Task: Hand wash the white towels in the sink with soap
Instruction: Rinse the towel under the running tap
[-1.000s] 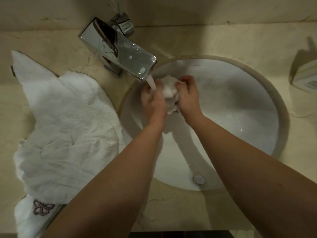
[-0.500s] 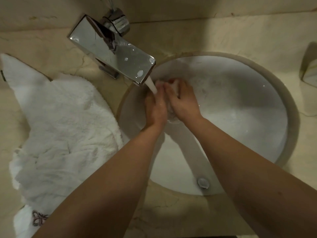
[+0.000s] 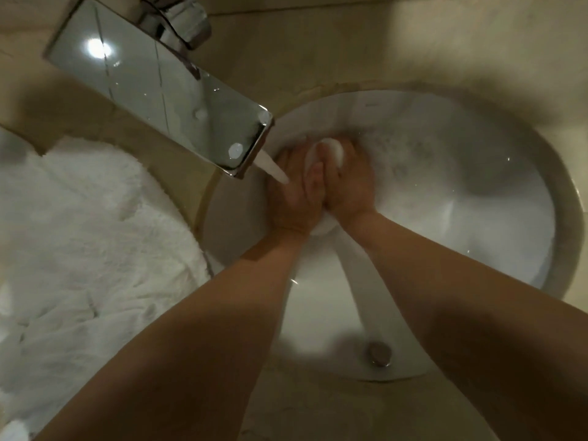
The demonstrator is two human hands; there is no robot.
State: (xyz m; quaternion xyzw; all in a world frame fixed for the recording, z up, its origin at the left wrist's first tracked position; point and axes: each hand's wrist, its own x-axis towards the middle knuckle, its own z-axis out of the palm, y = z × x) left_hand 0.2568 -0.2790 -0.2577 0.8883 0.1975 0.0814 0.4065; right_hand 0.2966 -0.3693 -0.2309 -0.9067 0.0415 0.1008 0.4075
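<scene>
Below, a small white towel is squeezed between two hands under running water.
It is gripped by the left hand and right hand, pressed together over the sink. Water is poured from the faucet onto the left hand. A large white towel is left on the surface beside the sink.

- The flat rectangular chrome tap, left of the grip, is polished metal, mirror-glossy and beaded with water drops.
- The round white basin around the grip looks like smooth glazed ceramic, wet and shiny.
- The beige stone-look bench beyond the grip is smooth with faint veins.
- The fluffy white cloth towel, left of the grip, is matt with a rough, shaggy pile.
</scene>
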